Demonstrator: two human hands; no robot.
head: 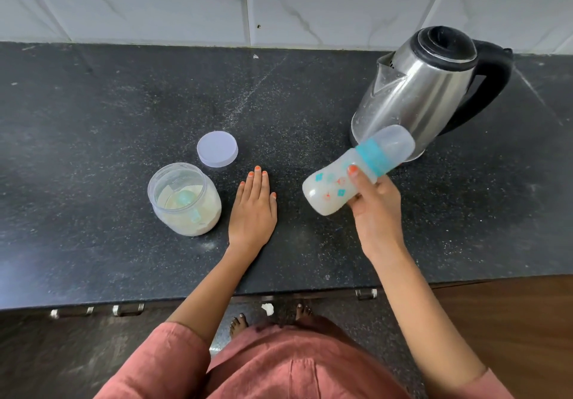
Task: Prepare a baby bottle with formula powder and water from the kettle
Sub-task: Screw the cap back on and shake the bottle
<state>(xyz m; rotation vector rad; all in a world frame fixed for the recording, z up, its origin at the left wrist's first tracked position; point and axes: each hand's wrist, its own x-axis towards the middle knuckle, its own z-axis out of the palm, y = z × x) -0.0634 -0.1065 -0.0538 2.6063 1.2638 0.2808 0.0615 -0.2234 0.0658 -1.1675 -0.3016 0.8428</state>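
My right hand (376, 209) grips the baby bottle (335, 181) around its middle and holds it tilted above the counter, capped end up to the right. The bottle has a teal collar, a clear cap and milky white liquid inside. My left hand (252, 209) rests flat on the black counter (93, 119), fingers straight. Left of it stands the open clear jar of formula powder (186, 200) with a pale green scoop lying in it. The jar's round lid (217, 148) lies just behind. The steel kettle (424, 88) with a black lid and handle stands at the back right.
A white marble-tiled wall (279, 1) runs along the back of the counter. Metal drawer handles (128, 309) show below the counter's front edge. Wooden flooring (511, 321) lies at the lower right, and my feet stand on the floor below.
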